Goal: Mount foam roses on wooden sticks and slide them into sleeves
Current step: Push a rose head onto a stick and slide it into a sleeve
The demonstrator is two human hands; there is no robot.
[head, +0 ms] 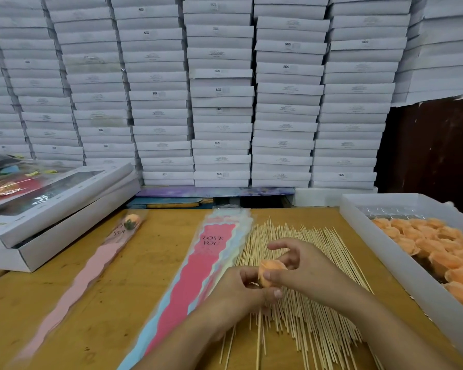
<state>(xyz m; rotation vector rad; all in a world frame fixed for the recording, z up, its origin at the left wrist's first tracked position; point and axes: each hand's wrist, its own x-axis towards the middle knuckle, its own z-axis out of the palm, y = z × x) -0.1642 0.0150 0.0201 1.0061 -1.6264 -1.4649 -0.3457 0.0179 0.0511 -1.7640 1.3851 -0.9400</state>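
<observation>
Fingers of both hands: curled round one orange foam rose (pixel 271 271), held above the table between the two palms. Left hand (pixel 238 292): thumb and forefinger pinch the rose from the left and below. Right hand (pixel 302 268): thumb pressed on the near side of the rose, middle fingers behind it, forefinger raised and slightly bent, touching nothing. Whether a stick is already in the rose cannot be told. Wooden sticks (pixel 302 311): a large loose layer spread flat on the table (pixel 96 289) directly under both hands, running away from the person. Stack of sleeves (pixel 195 273): just left of the sticks, fanned, top one red and printed "LOVE YOU", pale blue and yellow edges showing beneath. Finished piece: one pink sleeve (pixel 91 268) further left, lying alone, with an orange rose (pixel 132 219) at its far, wide end. Tray (pixel 401 265): white, shallow, at the right edge of the table, holding many orange foam roses (pixel 444 252). Windowed gift boxes (pixel 54 209): two, stacked, at the left. Background: wall of stacked white flat boxes (pixel 219 89).
</observation>
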